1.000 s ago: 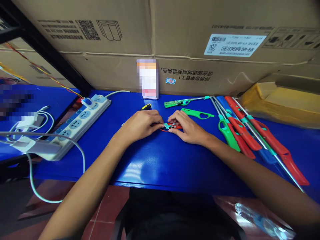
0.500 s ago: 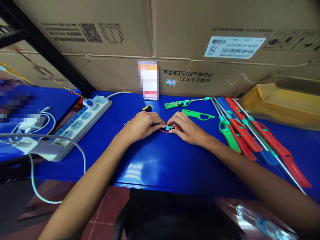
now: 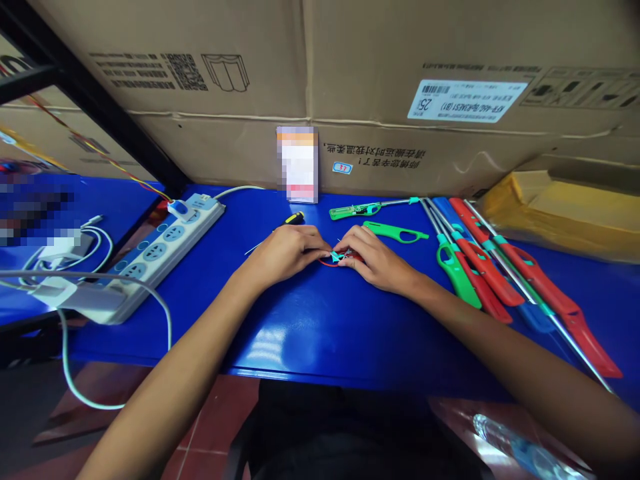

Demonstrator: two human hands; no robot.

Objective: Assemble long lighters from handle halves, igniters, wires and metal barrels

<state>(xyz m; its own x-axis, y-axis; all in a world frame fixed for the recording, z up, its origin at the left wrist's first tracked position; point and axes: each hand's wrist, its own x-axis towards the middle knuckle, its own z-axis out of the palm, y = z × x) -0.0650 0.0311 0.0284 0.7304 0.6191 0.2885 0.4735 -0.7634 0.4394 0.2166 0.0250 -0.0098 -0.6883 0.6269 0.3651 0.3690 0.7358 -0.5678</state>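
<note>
Both hands meet over the blue table. My left hand pinches the left side of a small teal piece. My right hand has its fingers closed around the right side of a red lighter part, which lies under the teal piece and is partly hidden by the fingers. Behind my right hand lies a green handle shell, and farther back an opened green lighter with its metal tube. A yellow-and-black screwdriver sits behind my left hand.
Several long lighters, red, green and blue, lie at the right. A white power strip with cables stands left. Cardboard rises behind, with a blurred small box before it. An open carton is back right.
The view has shifted very slightly. Both hands keep almost the same position and grip.
</note>
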